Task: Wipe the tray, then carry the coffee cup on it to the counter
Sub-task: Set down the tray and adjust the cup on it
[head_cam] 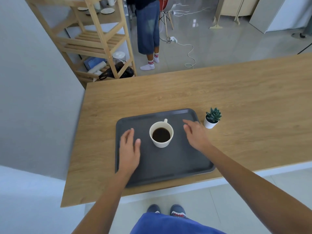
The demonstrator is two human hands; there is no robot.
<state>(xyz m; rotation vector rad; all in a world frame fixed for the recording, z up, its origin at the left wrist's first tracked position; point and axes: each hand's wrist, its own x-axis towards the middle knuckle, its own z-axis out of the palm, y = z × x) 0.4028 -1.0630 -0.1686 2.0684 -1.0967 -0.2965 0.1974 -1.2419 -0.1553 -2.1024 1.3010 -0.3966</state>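
Note:
A dark grey tray (pixel 168 166) lies on the wooden counter (pixel 202 92), close to its near edge. A cream cup (pixel 161 134) full of black coffee stands upright in the tray's middle, handle pointing away from me. My left hand (pixel 129 149) hovers over the tray's left part, fingers apart, holding nothing. My right hand (pixel 195 134) is spread over the tray's right part near the far corner, also empty. Neither hand touches the cup. No cloth is in view.
A small succulent in a white pot (pixel 211 118) stands just right of the tray's far corner. A wooden shelf rack (pixel 101 41) is at the back left, and a person (pixel 148 31) stands on the floor beyond the counter. A grey wall (pixel 33 98) borders the left.

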